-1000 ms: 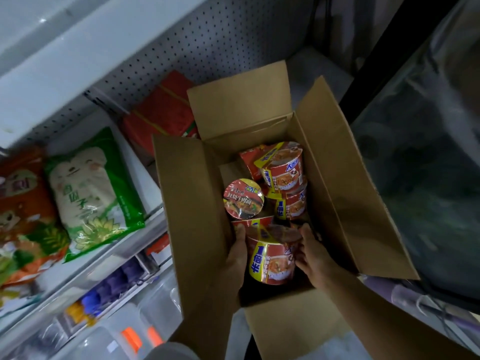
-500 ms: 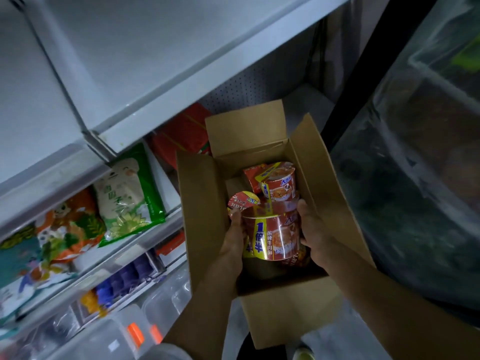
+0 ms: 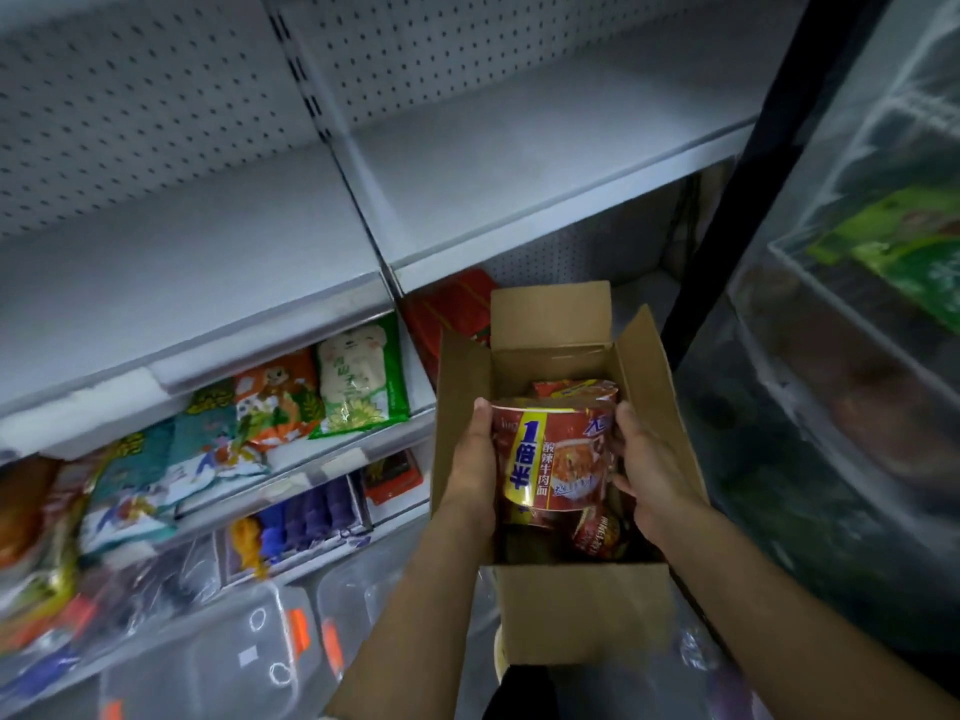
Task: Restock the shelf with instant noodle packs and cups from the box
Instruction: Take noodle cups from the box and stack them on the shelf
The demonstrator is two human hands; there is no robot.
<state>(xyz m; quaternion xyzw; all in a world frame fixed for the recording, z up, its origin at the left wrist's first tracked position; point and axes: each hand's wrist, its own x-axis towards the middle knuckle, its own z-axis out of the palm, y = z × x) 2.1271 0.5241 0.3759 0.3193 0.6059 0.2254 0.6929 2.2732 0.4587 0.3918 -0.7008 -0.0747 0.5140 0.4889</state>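
Head view, items as I log them: cardboard box [image 3: 582,610], flaps open, standing in front of the shelving; noodle cup [image 3: 558,452], red with a yellow band, held above the box opening between both hands; left hand [image 3: 475,459] wrapped on the cup's left side, thumb at its rim; right hand [image 3: 647,472] gripping its right side, fingers curled round it; further red cups and packs [image 3: 597,532] lying in the box below; white shelf [image 3: 519,163] above the box, bare on top; lower shelf to the left carrying a green snack bag [image 3: 361,376] and an orange bag [image 3: 275,400] side by side; clear plastic bins [image 3: 218,662] beneath, blurred.
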